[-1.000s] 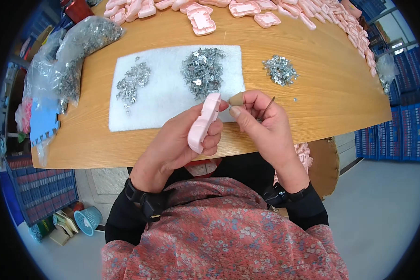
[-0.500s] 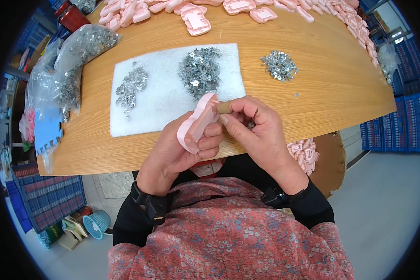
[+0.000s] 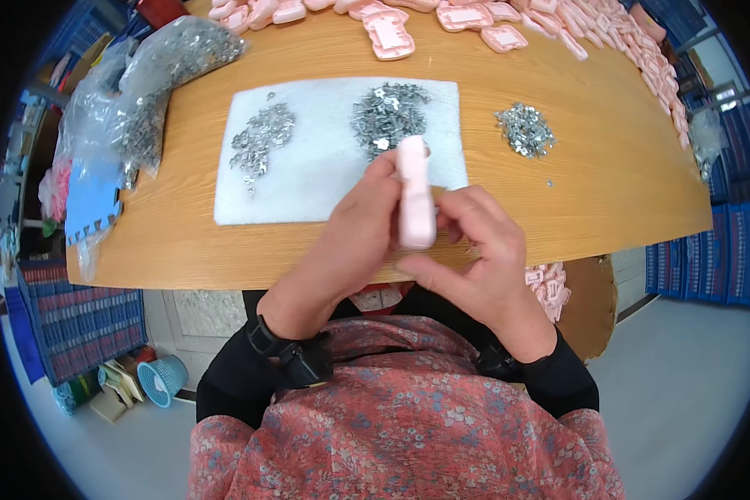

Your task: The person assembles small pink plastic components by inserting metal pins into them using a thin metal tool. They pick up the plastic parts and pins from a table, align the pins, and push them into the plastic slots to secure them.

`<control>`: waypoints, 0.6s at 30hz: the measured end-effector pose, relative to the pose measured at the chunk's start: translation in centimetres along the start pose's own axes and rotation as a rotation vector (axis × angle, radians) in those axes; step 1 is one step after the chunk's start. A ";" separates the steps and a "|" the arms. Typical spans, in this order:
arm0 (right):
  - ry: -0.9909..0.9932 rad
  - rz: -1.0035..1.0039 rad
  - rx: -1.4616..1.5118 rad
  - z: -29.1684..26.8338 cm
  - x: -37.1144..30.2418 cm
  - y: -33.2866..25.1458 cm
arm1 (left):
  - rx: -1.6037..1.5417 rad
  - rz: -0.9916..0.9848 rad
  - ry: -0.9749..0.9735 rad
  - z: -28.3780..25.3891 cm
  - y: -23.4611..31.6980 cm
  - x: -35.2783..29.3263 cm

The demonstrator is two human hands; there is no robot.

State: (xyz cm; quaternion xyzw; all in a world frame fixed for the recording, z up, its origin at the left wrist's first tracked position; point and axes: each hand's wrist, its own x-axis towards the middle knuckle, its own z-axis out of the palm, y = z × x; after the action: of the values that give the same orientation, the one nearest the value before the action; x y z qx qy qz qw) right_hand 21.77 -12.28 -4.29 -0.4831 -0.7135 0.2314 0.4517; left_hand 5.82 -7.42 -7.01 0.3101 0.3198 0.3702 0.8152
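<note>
My left hand (image 3: 362,221) is closed around a pale pink plastic shell (image 3: 417,196), held upright and edge-on above the table's near side. Motion blurs the shell a little, and its hollow side is turned away. Close by its right side is my right hand (image 3: 485,250), thumb apart from the bent fingers. Those fingertips are partly hidden behind the shell, and whether small parts lie in the palm is unclear. Just beyond the hands, a heap of small metal pieces (image 3: 383,117) rests on a white foam sheet (image 3: 308,196). A looser heap of metal pieces (image 3: 262,137) lies on the sheet's left part.
Another metal heap (image 3: 525,129) sits on the wooden table (image 3: 608,192) at right. Many pink shells (image 3: 389,33) line the far edge. Clear bags of metal parts (image 3: 175,62) and a blue foam mat (image 3: 92,200) lie at left. A cardboard box (image 3: 587,308) with pink parts stands below, right.
The pink shell has turned from showing its hollow side to edge-on and shifted right with my left hand. My right thumb has come away from the shell. The whole view has shifted slightly.
</note>
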 end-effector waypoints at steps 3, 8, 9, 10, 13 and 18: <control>0.046 0.152 -0.026 -0.7 -0.7 -0.2 | -0.051 0.077 -0.034 0.6 -0.9 0.7; -0.144 0.362 0.193 -4.0 -1.5 1.3 | 0.394 0.175 -0.147 -2.1 2.8 -1.3; -0.258 0.308 0.156 -4.0 -1.1 0.7 | 0.455 0.165 -0.197 -2.5 3.8 -1.6; -0.374 0.252 0.122 -3.6 -0.7 0.3 | 0.519 0.157 -0.245 -2.3 4.7 -1.9; -0.448 0.226 0.232 -1.6 -0.2 -0.5 | 0.604 -0.195 -0.500 -1.6 5.2 -2.4; -0.264 0.358 0.027 -2.2 1.6 2.2 | 0.344 -0.325 -0.348 -3.3 3.5 -3.5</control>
State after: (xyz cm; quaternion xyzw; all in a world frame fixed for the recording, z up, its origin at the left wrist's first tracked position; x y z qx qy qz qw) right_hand 24.54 -10.13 -4.29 -0.5613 -0.6662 0.3787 0.3127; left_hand 0.06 -7.47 -5.42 0.4474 0.2789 0.1165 0.8417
